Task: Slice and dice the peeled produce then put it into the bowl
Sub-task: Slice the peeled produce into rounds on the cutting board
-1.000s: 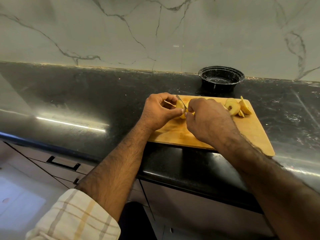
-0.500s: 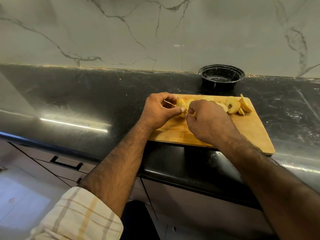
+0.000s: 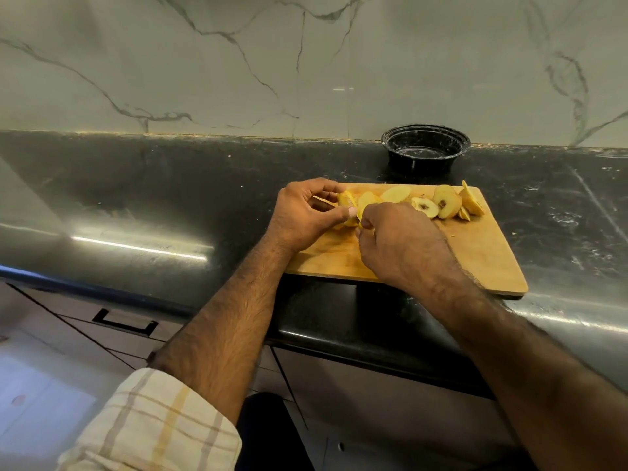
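Observation:
A wooden cutting board (image 3: 475,260) lies on the black counter. My left hand (image 3: 306,212) grips a yellow peeled fruit piece (image 3: 346,200) at the board's far left. My right hand (image 3: 401,243) is curled beside it, thumb against my left thumb, around a knife whose blade is almost wholly hidden between the hands. Cut slices lie along the board's far edge: a pale slice (image 3: 396,193), two slices showing dark cores (image 3: 424,207), and wedges (image 3: 472,202) at the far right corner. The black bowl (image 3: 424,147) stands behind the board, with no fruit in it.
The black stone counter (image 3: 170,198) runs left and right of the board, backed by a marble wall (image 3: 306,62). Below the counter's front edge are drawers with a dark handle (image 3: 125,322). A checked sleeve (image 3: 153,423) covers my left upper forearm.
The knife blade, seen above the held piece a second ago, has sunk out of sight between my hands. My right hand has dropped slightly, uncovering more slices behind it.

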`<state>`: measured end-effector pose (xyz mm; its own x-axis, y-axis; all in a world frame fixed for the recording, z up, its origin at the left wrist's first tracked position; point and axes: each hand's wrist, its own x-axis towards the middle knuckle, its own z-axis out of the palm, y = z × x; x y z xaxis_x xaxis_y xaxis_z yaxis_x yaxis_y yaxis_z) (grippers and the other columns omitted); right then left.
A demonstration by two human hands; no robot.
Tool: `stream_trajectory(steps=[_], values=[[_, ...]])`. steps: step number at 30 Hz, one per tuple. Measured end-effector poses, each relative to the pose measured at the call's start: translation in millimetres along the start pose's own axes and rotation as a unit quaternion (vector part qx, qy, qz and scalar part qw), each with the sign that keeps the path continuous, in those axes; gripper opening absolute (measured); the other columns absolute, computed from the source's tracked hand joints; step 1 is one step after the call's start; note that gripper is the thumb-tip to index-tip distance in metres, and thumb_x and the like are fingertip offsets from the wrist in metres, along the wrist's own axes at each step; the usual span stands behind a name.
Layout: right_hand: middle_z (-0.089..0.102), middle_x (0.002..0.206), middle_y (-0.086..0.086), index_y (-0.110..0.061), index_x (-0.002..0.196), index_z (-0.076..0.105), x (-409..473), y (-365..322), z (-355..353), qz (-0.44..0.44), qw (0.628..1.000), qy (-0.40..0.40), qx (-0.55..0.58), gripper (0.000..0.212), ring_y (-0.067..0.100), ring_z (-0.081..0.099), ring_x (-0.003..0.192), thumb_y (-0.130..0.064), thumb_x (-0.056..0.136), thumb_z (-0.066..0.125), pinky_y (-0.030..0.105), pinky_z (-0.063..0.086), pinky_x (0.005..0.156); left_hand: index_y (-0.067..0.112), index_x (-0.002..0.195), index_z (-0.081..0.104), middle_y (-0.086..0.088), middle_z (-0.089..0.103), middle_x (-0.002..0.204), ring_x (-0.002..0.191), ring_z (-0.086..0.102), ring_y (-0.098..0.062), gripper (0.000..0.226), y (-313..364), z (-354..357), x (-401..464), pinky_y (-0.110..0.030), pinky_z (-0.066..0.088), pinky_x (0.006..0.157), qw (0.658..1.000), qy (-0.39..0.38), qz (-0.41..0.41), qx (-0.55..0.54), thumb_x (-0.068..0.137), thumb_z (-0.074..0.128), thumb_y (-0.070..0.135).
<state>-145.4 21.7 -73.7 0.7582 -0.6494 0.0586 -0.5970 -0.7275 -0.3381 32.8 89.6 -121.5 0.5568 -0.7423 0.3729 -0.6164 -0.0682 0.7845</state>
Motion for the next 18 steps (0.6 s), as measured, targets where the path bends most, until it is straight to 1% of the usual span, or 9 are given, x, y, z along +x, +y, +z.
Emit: stream_trajectory(steps=[2, 4, 7, 11, 14, 16, 18], values=[[0.061, 0.094, -0.004, -0.027, 0.120, 0.065, -4.7, 4.2, 0.8, -0.006, 1.000, 0.012, -0.003, 0.022, 0.014, 0.057, 0.084, -0.039, 0.104, 0.057, 0.033, 0.052, 0.066, 0.023, 0.114, 0.078, 0.006, 0.075, 0.107, 0.093, 0.073, -0.005, 0.039, -0.7, 1.2, -0.6, -0.032, 0.065, 0.082, 1.000, 0.004, -0.003, -0.007, 0.081, 0.090, 0.040], [0.061, 0.091, -0.005, -0.027, 0.114, 0.064, -7.7, 6.7, 1.7, -0.007, 1.000, 0.019, 0.006, 0.017, 0.012, 0.057, 0.081, -0.038, 0.103, 0.057, 0.030, 0.047, 0.060, 0.022, 0.112, 0.078, 0.007, 0.075, 0.105, 0.093, 0.073, -0.003, 0.037, -0.7, 1.3, -0.6, -0.030, 0.065, 0.081, 1.000, 0.009, -0.009, -0.010, 0.081, 0.090, 0.040], [0.062, 0.087, -0.006, -0.028, 0.111, 0.064, -4.6, 2.4, 6.4, 0.002, 0.999, 0.023, 0.033, 0.013, 0.011, 0.057, 0.078, -0.036, 0.103, 0.057, 0.027, 0.043, 0.055, 0.020, 0.110, 0.078, 0.007, 0.076, 0.101, 0.093, 0.073, -0.007, 0.036, -1.1, 0.6, -0.4, -0.029, 0.064, 0.081, 1.000, 0.015, -0.012, -0.015, 0.081, 0.090, 0.037], [0.063, 0.089, -0.004, -0.025, 0.114, 0.066, 8.0, -4.0, 8.7, 0.023, 0.998, 0.007, 0.054, 0.016, 0.012, 0.058, 0.079, -0.033, 0.102, 0.060, 0.028, 0.045, 0.058, 0.018, 0.109, 0.078, 0.006, 0.077, 0.098, 0.091, 0.073, -0.007, 0.034, -0.6, 0.8, -0.8, -0.028, 0.064, 0.081, 1.000, 0.020, -0.010, -0.011, 0.081, 0.091, 0.033], [0.063, 0.094, -0.003, -0.025, 0.117, 0.066, 5.6, -0.7, 4.9, 0.023, 0.999, -0.009, 0.035, 0.018, 0.015, 0.058, 0.083, -0.035, 0.103, 0.060, 0.029, 0.045, 0.060, 0.019, 0.108, 0.078, 0.006, 0.076, 0.099, 0.092, 0.073, -0.008, 0.035, -0.3, 0.8, -0.2, -0.029, 0.064, 0.082, 1.000, 0.018, -0.016, -0.011, 0.080, 0.091, 0.035], [0.061, 0.095, -0.004, -0.027, 0.117, 0.064, -3.3, 2.9, 6.4, 0.016, 1.000, -0.015, 0.017, 0.018, 0.014, 0.057, 0.083, -0.036, 0.103, 0.059, 0.030, 0.046, 0.061, 0.020, 0.108, 0.078, 0.006, 0.076, 0.100, 0.092, 0.073, -0.008, 0.036, -0.8, 1.9, 0.2, -0.029, 0.064, 0.082, 1.000, 0.020, -0.020, -0.007, 0.079, 0.092, 0.036], [0.060, 0.095, -0.005, -0.028, 0.117, 0.063, -10.9, 3.3, 10.4, 0.008, 1.000, -0.020, 0.005, 0.017, 0.014, 0.057, 0.085, -0.038, 0.103, 0.057, 0.032, 0.049, 0.066, 0.020, 0.107, 0.077, 0.005, 0.076, 0.100, 0.092, 0.073, -0.009, 0.037, -1.4, 1.7, -0.1, -0.030, 0.065, 0.081, 0.999, 0.025, -0.024, -0.007, 0.078, 0.092, 0.037]])
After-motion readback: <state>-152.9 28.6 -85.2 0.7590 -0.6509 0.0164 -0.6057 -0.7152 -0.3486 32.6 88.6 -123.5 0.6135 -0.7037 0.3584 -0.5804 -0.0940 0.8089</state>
